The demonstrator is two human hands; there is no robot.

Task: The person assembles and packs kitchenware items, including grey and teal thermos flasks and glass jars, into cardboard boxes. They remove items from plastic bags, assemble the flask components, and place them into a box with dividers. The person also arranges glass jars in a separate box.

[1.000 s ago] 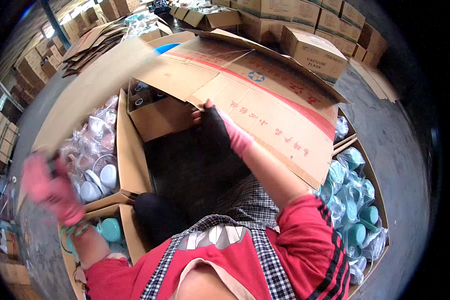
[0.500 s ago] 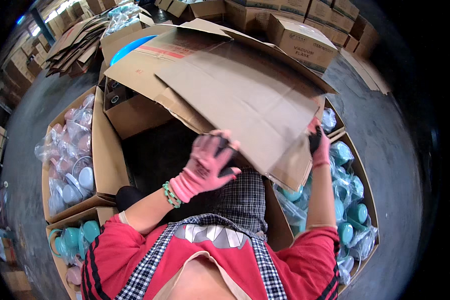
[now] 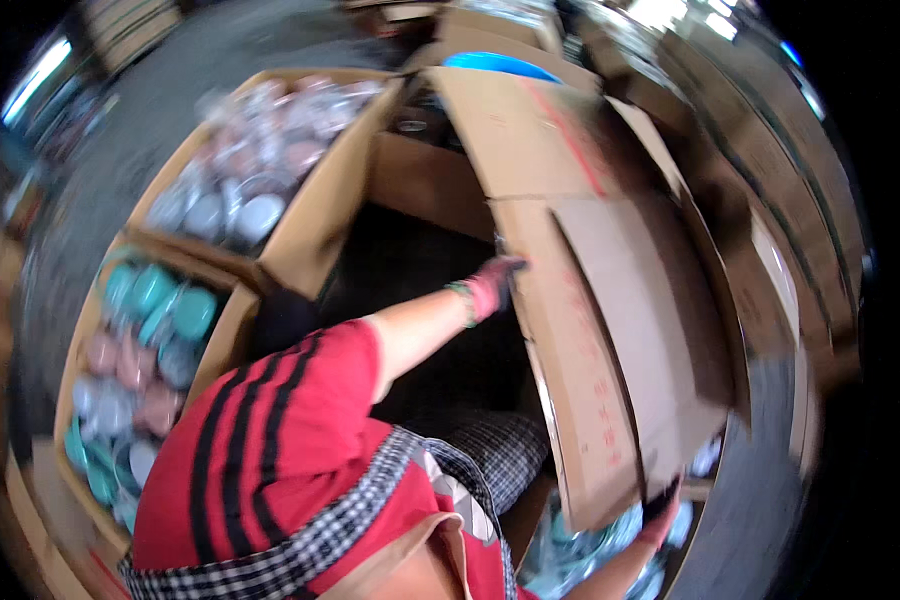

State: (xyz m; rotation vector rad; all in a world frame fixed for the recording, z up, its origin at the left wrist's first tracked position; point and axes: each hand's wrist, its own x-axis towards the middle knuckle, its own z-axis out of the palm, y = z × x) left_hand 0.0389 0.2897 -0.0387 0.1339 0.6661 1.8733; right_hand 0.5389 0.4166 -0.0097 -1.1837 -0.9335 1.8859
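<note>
A plain grey-brown cardboard sheet (image 3: 660, 320) lies over a larger printed cardboard carton (image 3: 570, 370) with red marks, in front of me to the right. My right hand (image 3: 660, 512), in a pink and black glove, grips the near corner of the sheet; its fingertips are partly hidden there. My left hand (image 3: 490, 285), gloved alike, is at the left edge of the printed carton. Motion blur smears its fingers, so whether they close on the edge does not show. A green bracelet (image 3: 462, 298) is on that wrist.
At the left, an open carton (image 3: 315, 235) holds bagged pink and white containers (image 3: 260, 215). Nearer, another carton (image 3: 235, 345) holds teal and pink ones (image 3: 150, 290). Bagged teal items (image 3: 580, 550) lie under my right arm. A blue rounded object (image 3: 500, 66) and stacked cartons (image 3: 770, 180) stand beyond.
My view has swung left, so the cardboard appears farther right and more upright. My left hand has gone from raised with spread fingers to the carton's left edge. The right hand keeps the sheet's corner.
</note>
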